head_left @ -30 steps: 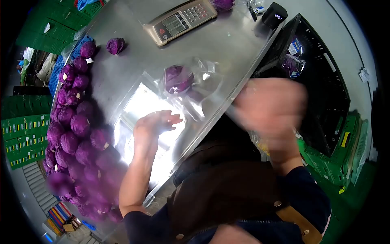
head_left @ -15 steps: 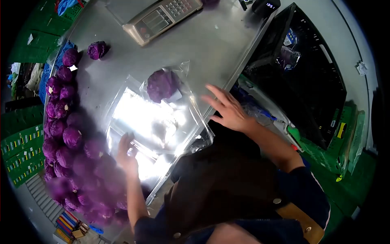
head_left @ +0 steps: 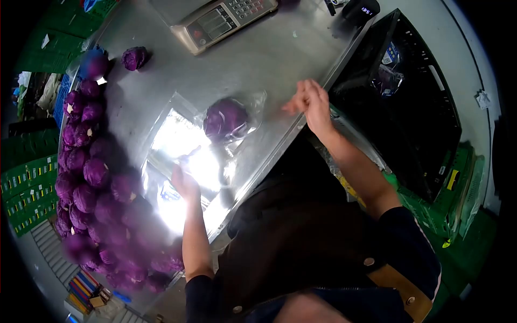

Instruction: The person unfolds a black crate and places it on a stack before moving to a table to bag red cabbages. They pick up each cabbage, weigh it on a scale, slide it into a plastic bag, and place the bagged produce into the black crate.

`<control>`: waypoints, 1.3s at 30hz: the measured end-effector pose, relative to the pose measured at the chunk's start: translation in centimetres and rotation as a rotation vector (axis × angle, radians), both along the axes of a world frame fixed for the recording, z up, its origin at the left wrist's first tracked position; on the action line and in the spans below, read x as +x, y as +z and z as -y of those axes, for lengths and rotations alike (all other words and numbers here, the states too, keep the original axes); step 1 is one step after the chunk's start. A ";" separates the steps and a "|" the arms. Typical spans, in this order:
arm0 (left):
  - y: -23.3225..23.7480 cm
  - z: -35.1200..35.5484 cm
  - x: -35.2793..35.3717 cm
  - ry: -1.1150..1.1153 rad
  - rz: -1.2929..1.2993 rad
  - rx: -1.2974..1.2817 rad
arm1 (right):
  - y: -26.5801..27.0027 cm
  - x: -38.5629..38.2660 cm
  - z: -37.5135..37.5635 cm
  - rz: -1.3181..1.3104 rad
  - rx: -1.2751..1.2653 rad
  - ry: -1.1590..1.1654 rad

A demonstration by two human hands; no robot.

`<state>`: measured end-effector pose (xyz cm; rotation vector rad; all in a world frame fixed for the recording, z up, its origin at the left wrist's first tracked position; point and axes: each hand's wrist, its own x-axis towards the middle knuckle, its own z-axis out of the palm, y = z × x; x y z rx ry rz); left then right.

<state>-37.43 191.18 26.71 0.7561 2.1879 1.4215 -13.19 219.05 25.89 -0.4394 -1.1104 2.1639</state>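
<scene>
A red cabbage (head_left: 223, 121) lies on the steel table inside a clear plastic bag (head_left: 254, 110), whose loose film spreads to its right. Below and left of it are flat clear plastic bags (head_left: 166, 125), bright with glare. My left hand (head_left: 186, 184) is over these flat bags, fingers stretched forward and partly lost in the glare; nothing shows in its grasp. Near the table's right edge, my right hand (head_left: 309, 103) hovers apart from the bagged cabbage, its fingers loosely bent, slightly blurred and holding nothing visible.
Many red cabbages (head_left: 84, 198) are piled along the table's left side, with a single cabbage (head_left: 134, 58) beyond them. A weighing scale (head_left: 218, 26) and a small digital clock (head_left: 362, 9) stand at the back. A black crate (head_left: 414, 107) sits right of the steel table (head_left: 280, 59).
My right hand has moved away from the bagged cabbage toward the back, its fingers now less spread. My left hand has shifted up and right over the flat bags. The camera view has shifted slightly.
</scene>
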 end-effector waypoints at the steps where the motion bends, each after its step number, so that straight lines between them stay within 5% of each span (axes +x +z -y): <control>1: -2.4 0.7 -0.3 0.085 -0.022 0.003 | -0.7 0.2 -0.7 0.078 0.039 -0.003; 4: -0.5 -0.7 0.4 0.217 0.137 0.035 | -0.3 -0.6 1.4 0.590 0.368 -0.110; 7: -0.2 -1.0 0.6 0.224 0.186 0.151 | 5.4 -0.8 5.6 0.683 1.126 0.256; 11: 1.8 -2.3 1.6 0.302 0.299 0.141 | 7.4 -4.3 9.2 0.391 1.275 0.180; 14: -1.8 0.4 0.2 0.239 0.219 0.199 | 2.9 -3.9 10.0 0.388 0.709 0.232; 15: -1.1 -0.1 0.6 0.244 0.248 0.143 | 2.4 -4.4 10.5 0.439 0.343 -0.010; 17: 0.7 -1.0 2.3 0.261 0.317 0.027 | -0.2 -4.3 8.7 0.611 -0.102 0.130; 20: 0.1 -0.7 2.1 0.296 0.416 -0.080 | -0.3 -4.4 8.1 0.591 -0.454 0.169; 22: -0.2 0.2 1.7 0.404 0.357 -0.129 | 0.0 -4.1 8.0 0.639 -0.479 0.148; 25: 3.9 -1.8 3.7 0.359 -0.233 0.262 | 0.1 -4.1 7.8 0.642 -0.499 0.148; 27: 4.5 -3.8 3.3 -0.358 -0.503 0.128 | -0.2 -4.4 7.6 0.631 -0.532 0.183; 29: 6.1 -7.9 3.2 -0.601 -0.726 -0.261 | 0.0 -4.7 7.2 0.647 -0.507 0.094; 30: 4.9 -7.7 2.7 -0.633 -0.619 -0.370 | 0.3 -4.2 6.6 0.663 -0.490 0.014; 32: 1.3 -7.9 0.9 -0.695 -0.419 -0.316 | 0.0 -4.8 6.4 0.757 0.425 -0.400; 33: 0.5 -7.6 1.1 -0.671 -0.157 -0.243 | 3.7 -4.7 5.6 0.795 0.951 -0.410; 34: -1.2 -7.0 0.4 -0.725 -0.386 -0.210 | 4.4 -5.3 5.6 0.605 1.062 -0.297; 35: 1.9 -7.8 1.8 -0.707 -0.057 -0.196 | 4.5 -6.2 6.1 0.528 1.195 -0.192; 36: 2.5 -8.3 1.3 -0.839 -0.253 -0.179 | 4.7 -7.2 6.7 0.435 1.314 -0.082; 38: 2.4 -7.9 1.0 -0.804 -0.217 -0.219 | 1.4 -8.2 7.4 0.736 1.105 0.327; 39: 2.1 -7.9 0.9 -0.777 -0.231 -0.273 | -2.2 -8.5 7.4 0.662 0.980 0.266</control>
